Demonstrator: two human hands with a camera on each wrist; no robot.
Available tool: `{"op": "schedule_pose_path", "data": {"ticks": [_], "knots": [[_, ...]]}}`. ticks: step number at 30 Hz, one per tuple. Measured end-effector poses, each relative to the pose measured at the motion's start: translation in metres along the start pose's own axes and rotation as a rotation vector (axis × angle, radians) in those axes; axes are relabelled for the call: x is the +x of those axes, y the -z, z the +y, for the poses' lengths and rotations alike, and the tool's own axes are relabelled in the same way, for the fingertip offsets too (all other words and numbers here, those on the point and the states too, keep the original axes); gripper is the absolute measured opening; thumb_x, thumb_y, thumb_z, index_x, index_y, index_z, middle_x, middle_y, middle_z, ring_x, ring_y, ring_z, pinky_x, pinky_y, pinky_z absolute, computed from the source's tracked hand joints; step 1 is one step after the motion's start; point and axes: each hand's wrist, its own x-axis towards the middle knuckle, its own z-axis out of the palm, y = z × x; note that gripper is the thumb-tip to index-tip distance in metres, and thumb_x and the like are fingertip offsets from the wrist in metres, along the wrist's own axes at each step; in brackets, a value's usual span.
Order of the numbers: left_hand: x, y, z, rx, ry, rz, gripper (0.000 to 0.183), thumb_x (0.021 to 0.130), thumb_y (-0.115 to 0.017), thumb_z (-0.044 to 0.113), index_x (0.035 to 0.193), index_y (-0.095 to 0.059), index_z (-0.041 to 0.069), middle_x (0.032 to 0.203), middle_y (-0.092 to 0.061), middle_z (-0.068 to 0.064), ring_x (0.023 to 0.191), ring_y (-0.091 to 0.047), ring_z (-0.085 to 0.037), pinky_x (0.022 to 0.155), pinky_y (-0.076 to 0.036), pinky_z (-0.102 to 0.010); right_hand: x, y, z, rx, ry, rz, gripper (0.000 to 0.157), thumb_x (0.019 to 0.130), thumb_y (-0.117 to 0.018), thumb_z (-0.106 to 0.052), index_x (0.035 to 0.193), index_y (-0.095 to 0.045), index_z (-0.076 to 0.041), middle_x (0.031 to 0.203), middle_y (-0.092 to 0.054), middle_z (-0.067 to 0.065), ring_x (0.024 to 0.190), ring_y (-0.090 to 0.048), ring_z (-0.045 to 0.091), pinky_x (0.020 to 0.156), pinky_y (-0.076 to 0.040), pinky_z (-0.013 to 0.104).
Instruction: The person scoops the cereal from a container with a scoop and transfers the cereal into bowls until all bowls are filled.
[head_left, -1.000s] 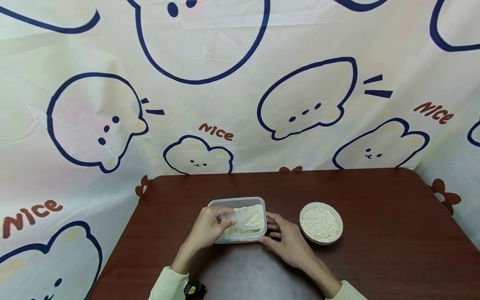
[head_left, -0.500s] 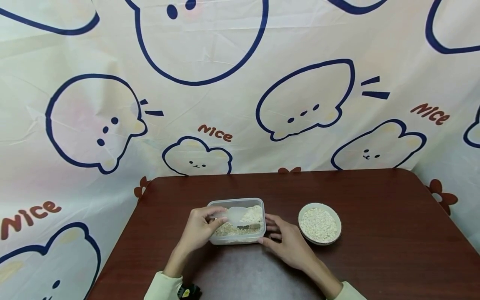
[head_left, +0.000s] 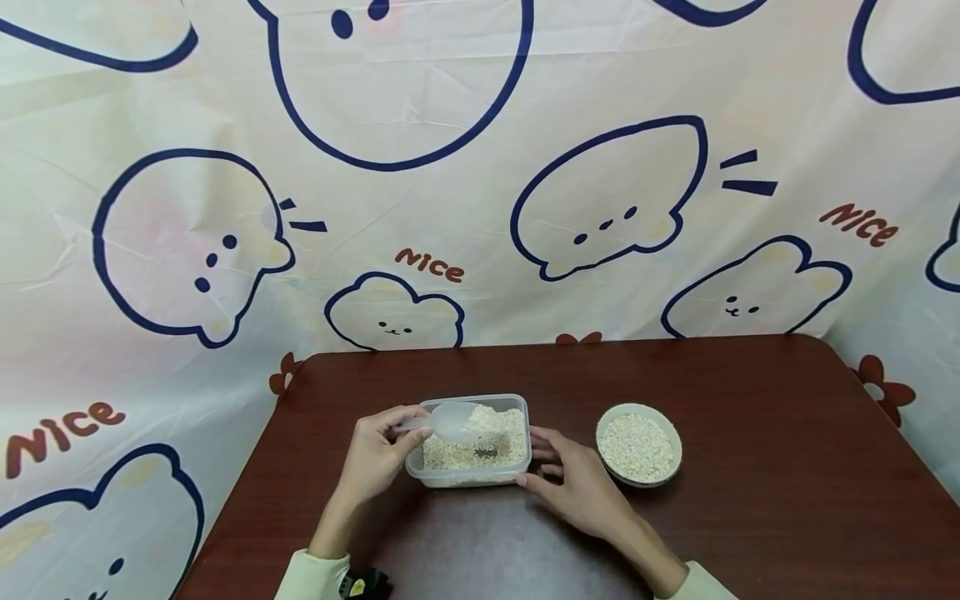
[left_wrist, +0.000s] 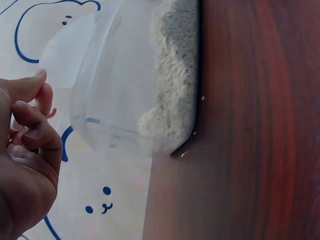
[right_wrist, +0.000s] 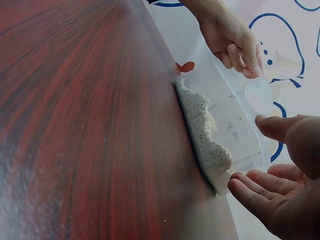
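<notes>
My left hand [head_left: 375,452] pinches the handle of a translucent plastic scoop [head_left: 452,422] between thumb and fingers. The scoop is level above the left part of a clear rectangular plastic box [head_left: 463,479], and pale flakes, like oats [head_left: 512,440], lie in the box, piled higher toward the back. A small dark hollow shows in them near the middle. In the left wrist view the scoop [left_wrist: 67,52] rises above the box's rim. My right hand [head_left: 576,487] rests against the box's right side, its fingers [right_wrist: 255,187] fairly straight and its thumb near the front corner.
To the right of my right hand stands a round white bowl [head_left: 678,446] filled with pale flakes. Both vessels are on a dark reddish-brown table [head_left: 780,483]. A printed cloth [head_left: 495,225] hangs behind the table. A few stray flakes [left_wrist: 184,154] lie beside the box.
My left hand has drawn the scoop leftward and up out of the flakes, uncovering the dark hollow. The right hand stays at the box's side.
</notes>
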Motion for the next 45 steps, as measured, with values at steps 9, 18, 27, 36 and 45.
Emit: {"op": "schedule_pose_path", "data": {"ticks": [9,18,27,36,45], "knots": [[-0.001,0.014,0.004,-0.034,0.017,0.035,0.012,0.094,-0.079,-0.001,0.103,-0.077,0.007,0.065,-0.047,0.005,0.051,-0.037,0.001,0.041,-0.033,-0.024,-0.005,0.007,-0.001,0.01,0.02,0.014,0.07,0.096,-0.084,-0.032,0.154,-0.054,-0.008,0.143,-0.069,0.013,0.131,-0.068,0.031,0.102,-0.059,0.034],[0.003,0.014,0.008,-0.067,0.022,0.027,0.011,0.096,-0.077,0.0,0.105,-0.077,0.006,0.061,-0.047,0.002,0.048,-0.038,-0.003,0.039,-0.034,-0.024,-0.012,0.018,-0.006,0.01,0.019,0.033,0.067,0.097,-0.082,-0.029,0.154,-0.054,-0.008,0.142,-0.069,0.017,0.131,-0.069,0.032,0.103,-0.059,0.034],[0.013,0.003,0.015,-0.093,-0.017,0.014,0.012,0.096,-0.076,-0.002,0.107,-0.077,0.005,0.062,-0.046,0.002,0.048,-0.036,-0.002,0.039,-0.031,-0.024,-0.019,0.032,-0.01,-0.021,0.068,0.09,0.063,0.096,-0.083,-0.026,0.151,-0.057,-0.008,0.147,-0.065,0.017,0.131,-0.069,0.03,0.102,-0.059,0.031],[0.029,-0.016,0.024,-0.111,-0.059,-0.016,0.012,0.096,-0.078,-0.001,0.106,-0.077,0.006,0.065,-0.045,0.004,0.051,-0.034,0.0,0.042,-0.03,-0.024,-0.027,0.049,-0.005,-0.059,0.081,0.142,0.064,0.095,-0.085,-0.023,0.151,-0.057,-0.01,0.148,-0.065,0.016,0.13,-0.069,0.029,0.102,-0.059,0.031],[0.038,-0.039,0.031,-0.135,-0.099,-0.064,0.012,0.095,-0.079,0.001,0.106,-0.078,0.006,0.063,-0.046,0.002,0.052,-0.034,-0.001,0.043,-0.03,-0.024,-0.042,0.068,-0.003,-0.079,0.039,0.189,0.064,0.095,-0.084,-0.035,0.149,-0.059,-0.012,0.143,-0.069,0.013,0.125,-0.073,0.029,0.098,-0.061,0.034]]}}
